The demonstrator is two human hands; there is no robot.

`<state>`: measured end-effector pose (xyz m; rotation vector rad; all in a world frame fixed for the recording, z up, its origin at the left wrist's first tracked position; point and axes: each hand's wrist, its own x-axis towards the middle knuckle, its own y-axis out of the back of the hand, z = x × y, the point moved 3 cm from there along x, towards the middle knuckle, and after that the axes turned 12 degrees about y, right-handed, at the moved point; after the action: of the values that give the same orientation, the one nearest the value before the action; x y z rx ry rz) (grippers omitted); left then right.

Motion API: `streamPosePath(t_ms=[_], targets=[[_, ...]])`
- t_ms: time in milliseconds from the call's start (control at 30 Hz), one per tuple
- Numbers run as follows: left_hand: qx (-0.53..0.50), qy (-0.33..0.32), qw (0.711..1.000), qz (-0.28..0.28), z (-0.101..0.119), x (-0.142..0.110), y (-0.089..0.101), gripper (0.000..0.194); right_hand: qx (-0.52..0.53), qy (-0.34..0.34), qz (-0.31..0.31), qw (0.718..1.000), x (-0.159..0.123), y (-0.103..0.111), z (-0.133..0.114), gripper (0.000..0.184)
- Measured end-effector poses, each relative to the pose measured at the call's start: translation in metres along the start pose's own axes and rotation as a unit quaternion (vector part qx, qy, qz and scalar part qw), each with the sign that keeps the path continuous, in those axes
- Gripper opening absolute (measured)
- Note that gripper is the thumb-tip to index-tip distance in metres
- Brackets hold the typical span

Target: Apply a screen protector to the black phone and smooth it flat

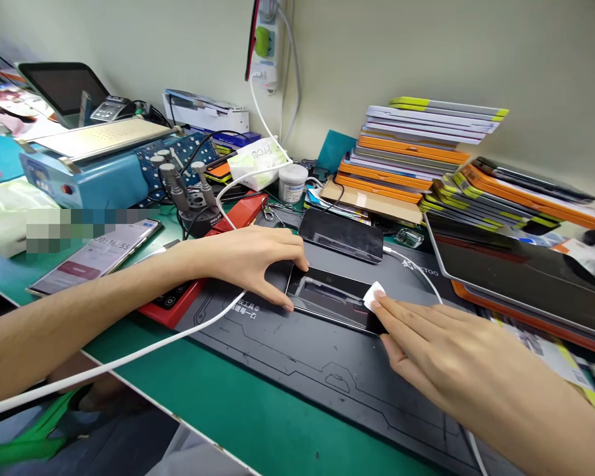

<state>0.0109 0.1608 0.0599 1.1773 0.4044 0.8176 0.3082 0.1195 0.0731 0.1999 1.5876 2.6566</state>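
Observation:
A dark smartphone (pixel 327 295) lies flat, glossy screen up, on a grey work mat (pixel 277 357). My left hand (pixel 258 261) grips its left end, thumb on the near edge and fingers at the far edge. Under the fingertips of my right hand (pixel 441 344) is a small white wipe (pixel 373 295), pressed on the right part of the screen. Those fingers are held together, and the thumb sits by the phone's near right corner. Just behind lies a second black phone (pixel 342 235) with a white cable (pixel 416 261) plugged into its right end.
Stacked orange and white boxes (pixel 401 152) stand at the back right, beside a large tablet (pixel 515 271). A red device (pixel 171 307) sits partly beneath my left forearm. Farther left are a lit phone (pixel 99 258), a screwdriver holder (pixel 191 198) and a blue machine (pixel 89 172). A white cable (pixel 129 360) crosses the front.

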Motion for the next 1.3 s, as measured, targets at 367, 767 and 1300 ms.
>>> streamPosePath(t_ms=[367, 767, 1300], targets=[[-0.031, 0.008, 0.999, -0.010, -0.002, 0.001, -0.003, 0.048, 0.044, -0.035, 0.058, 0.997, -0.006, -0.001, -0.016, 0.065], [-0.017, -0.001, 1.000, -0.018, -0.002, 0.001, -0.007, 0.039, -0.111, -0.001, -0.065, 0.992, 0.013, 0.000, -0.025, 0.045], [-0.019, 0.002, 0.999, -0.027, 0.001, 0.002, -0.005, 0.038, -0.105, 0.009, -0.079, 0.991, 0.007, 0.012, -0.021, 0.045]])
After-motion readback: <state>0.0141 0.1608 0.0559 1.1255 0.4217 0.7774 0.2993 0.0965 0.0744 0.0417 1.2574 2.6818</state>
